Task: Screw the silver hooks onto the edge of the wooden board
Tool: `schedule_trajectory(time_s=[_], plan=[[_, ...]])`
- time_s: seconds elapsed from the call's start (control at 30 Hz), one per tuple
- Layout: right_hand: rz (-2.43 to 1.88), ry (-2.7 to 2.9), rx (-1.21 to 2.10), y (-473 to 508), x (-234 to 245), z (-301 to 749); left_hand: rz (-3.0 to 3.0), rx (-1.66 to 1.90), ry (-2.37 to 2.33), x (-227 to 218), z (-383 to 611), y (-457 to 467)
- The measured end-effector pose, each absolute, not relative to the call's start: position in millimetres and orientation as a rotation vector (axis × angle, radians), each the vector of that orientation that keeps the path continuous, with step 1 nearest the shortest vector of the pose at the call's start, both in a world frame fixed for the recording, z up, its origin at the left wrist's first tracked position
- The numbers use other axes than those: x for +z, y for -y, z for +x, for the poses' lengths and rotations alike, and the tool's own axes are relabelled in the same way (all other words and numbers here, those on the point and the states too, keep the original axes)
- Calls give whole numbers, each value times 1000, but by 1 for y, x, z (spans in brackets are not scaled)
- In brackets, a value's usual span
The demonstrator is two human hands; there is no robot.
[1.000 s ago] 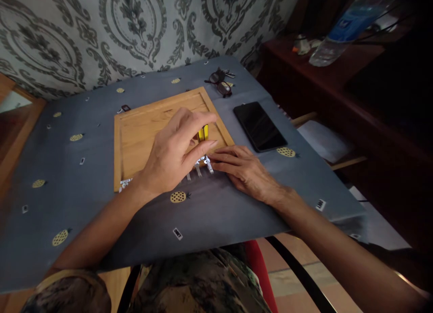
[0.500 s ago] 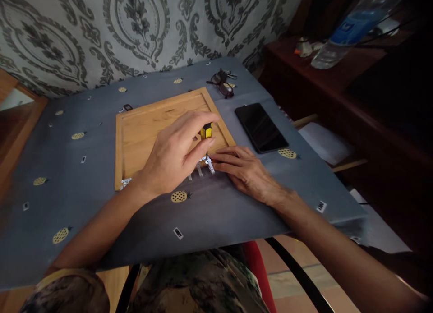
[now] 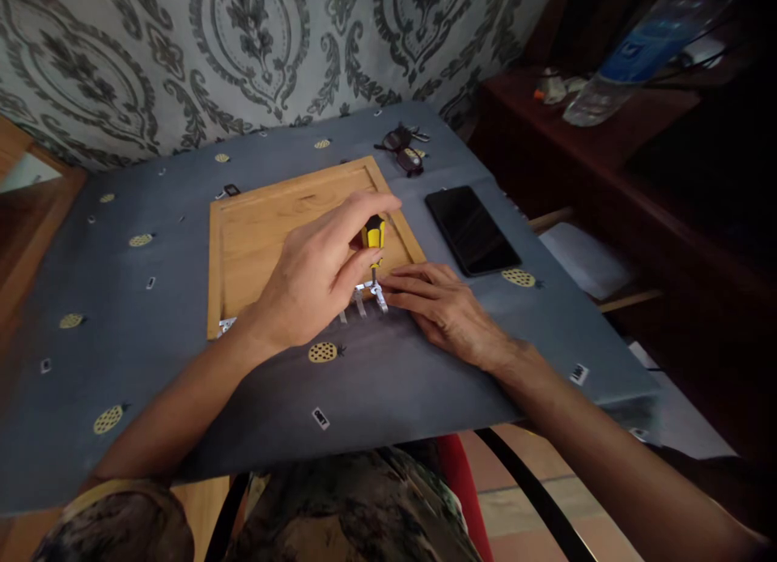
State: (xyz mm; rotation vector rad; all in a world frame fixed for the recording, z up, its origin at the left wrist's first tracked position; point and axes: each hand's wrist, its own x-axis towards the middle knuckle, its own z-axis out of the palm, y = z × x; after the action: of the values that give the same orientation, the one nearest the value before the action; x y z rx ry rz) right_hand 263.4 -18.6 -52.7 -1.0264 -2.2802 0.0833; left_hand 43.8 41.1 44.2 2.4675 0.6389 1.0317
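Observation:
My left hand [image 3: 312, 277] is closed round a small screwdriver [image 3: 372, 236] with a yellow and black handle, held upright with its tip down on a silver metal hinge [image 3: 370, 293]. The hinge lies at the near edge of a wooden panel [image 3: 267, 230] on the grey cloth. My right hand [image 3: 440, 307] lies flat on the cloth just right of the hinge, its fingertips pressing on it. Part of the hinge is hidden under my left hand.
A black phone [image 3: 472, 230] lies right of the panel and folded glasses [image 3: 404, 147] behind it. A second silver hinge [image 3: 226, 325] sits at the panel's near left corner. A dark wooden shelf with a plastic bottle [image 3: 631, 56] stands at the right. Patterned wall behind the table [image 3: 151, 368].
My left hand's fingers have shifted on the screwdriver handle, so more of the yellow handle shows now. My right hand has stayed on the hinge.

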Motion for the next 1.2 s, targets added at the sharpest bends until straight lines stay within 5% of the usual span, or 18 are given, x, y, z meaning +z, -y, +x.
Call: schedule_trajectory(time_s=[1.2], plan=[[-1018,2283,84,18,-55,264,2610,1045,-643,44,44,-41]])
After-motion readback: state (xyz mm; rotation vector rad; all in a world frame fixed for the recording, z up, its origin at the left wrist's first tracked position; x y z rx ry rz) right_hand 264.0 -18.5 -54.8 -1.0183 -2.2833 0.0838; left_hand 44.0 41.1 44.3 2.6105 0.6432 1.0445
